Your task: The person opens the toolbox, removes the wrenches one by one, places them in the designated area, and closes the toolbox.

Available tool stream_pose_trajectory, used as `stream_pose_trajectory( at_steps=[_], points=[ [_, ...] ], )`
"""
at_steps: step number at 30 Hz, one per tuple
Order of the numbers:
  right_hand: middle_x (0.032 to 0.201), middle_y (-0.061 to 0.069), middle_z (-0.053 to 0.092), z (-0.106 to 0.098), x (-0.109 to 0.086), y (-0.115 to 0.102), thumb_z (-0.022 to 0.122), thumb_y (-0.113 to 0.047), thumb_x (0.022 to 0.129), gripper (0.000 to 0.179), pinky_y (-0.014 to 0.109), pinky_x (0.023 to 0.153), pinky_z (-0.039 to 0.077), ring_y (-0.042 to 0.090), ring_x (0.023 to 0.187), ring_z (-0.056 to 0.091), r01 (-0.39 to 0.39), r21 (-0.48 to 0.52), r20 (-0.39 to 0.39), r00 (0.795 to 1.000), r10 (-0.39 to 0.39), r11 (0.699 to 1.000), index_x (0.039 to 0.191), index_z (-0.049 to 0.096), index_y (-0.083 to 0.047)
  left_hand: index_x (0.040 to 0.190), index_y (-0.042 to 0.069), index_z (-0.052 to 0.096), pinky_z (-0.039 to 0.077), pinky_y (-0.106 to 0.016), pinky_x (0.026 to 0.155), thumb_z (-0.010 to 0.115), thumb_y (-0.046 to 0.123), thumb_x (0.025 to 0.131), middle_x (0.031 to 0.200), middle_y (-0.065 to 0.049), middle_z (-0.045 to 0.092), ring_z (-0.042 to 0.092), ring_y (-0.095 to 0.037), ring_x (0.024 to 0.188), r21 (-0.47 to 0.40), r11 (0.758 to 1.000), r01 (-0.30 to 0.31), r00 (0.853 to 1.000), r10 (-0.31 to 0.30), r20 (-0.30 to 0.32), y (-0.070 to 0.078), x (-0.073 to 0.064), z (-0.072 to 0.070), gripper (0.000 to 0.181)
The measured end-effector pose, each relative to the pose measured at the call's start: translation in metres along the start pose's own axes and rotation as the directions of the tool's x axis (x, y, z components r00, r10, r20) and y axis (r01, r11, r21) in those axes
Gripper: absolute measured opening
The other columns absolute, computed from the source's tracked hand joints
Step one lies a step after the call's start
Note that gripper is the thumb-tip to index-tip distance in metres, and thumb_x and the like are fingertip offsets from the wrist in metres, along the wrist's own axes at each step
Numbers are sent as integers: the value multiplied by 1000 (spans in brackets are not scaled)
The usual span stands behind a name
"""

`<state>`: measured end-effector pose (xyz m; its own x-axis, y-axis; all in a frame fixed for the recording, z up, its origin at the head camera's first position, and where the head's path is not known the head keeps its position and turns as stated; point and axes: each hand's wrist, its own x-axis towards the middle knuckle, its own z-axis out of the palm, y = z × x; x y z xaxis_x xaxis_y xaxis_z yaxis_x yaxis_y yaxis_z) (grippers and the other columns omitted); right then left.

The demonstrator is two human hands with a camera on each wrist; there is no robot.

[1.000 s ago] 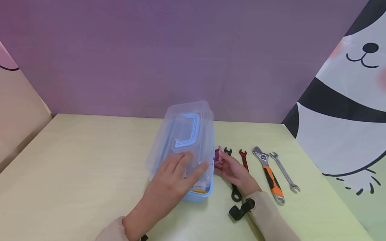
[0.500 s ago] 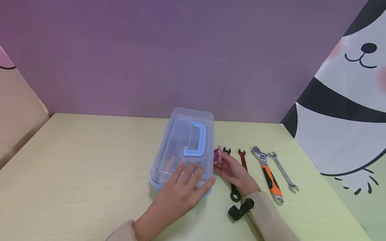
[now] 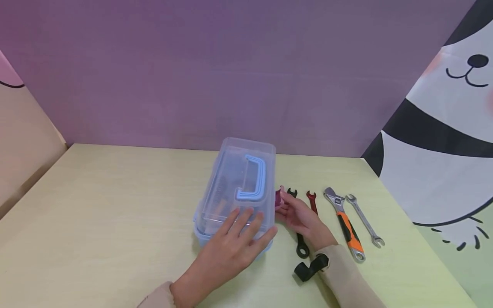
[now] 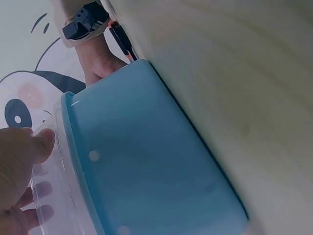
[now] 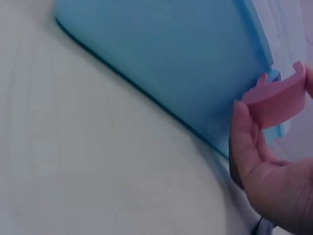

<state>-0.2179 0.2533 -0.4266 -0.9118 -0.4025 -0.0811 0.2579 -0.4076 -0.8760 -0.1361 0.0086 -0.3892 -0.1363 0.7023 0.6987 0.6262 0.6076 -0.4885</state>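
A light blue plastic toolbox (image 4: 146, 137) stands on the table, its clear lid (image 3: 246, 147) lying down over it. The lid carries a blue handle (image 3: 262, 175). My left hand (image 3: 235, 246) rests on the lid's near end, fingers straight and spread; in the left wrist view the thumb lies by the lid's edge. At the box's right side, my right hand (image 3: 302, 218) pinches the pink latch (image 5: 276, 103) between thumb and fingers. The latch sticks out from the box wall just below the lid's rim. Contents of the box show only faintly through the lid.
Right of the box lie a black combination wrench (image 3: 302, 250), partly behind my right hand, and a red wrench (image 3: 312, 201). Farther right are an adjustable wrench (image 3: 348, 231) with an orange-black grip and a silver open-end wrench (image 3: 363, 220). A purple wall (image 3: 192, 77) borders the table's back.
The lid has come down from a raised tilt onto the box, with my left hand moving down and toward me on it. My right hand has stayed at the pink latch.
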Motion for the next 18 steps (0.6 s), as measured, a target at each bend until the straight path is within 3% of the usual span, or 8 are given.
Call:
stream_pose_trajectory(
  at_steps=[6, 12, 18],
  points=[
    [82, -4, 72, 6, -2, -6, 44, -28, 102, 34, 23, 84, 57, 8, 82, 68, -15, -123, -101, 995, 2, 992, 85, 71, -17, 125, 24, 60, 48, -39, 105, 30, 4, 102, 124, -3, 62, 59, -24, 115, -45, 999, 6, 998, -3, 57, 0, 1, 0, 43],
    [69, -8, 63, 23, -2, -9, 51, -30, 99, 25, 18, 71, 50, 5, 67, 58, -26, -255, -225, 974, -33, 967, 88, 61, -10, 119, 20, 64, 51, -38, 101, 25, 3, 103, 117, -6, 65, 61, -24, 110, -79, 997, 0, 999, -3, -39, -2, -1, 5, 46],
    [67, -7, 55, 32, 1, -13, 53, -29, 98, 25, 16, 58, 39, 5, 61, 48, -34, -286, -297, 953, -55, 957, 93, 47, -5, 120, 20, 64, 51, -38, 101, 27, 3, 102, 116, -6, 66, 61, -24, 110, -73, 997, -4, 999, 1, -39, -4, -1, 4, 44]
  ],
)
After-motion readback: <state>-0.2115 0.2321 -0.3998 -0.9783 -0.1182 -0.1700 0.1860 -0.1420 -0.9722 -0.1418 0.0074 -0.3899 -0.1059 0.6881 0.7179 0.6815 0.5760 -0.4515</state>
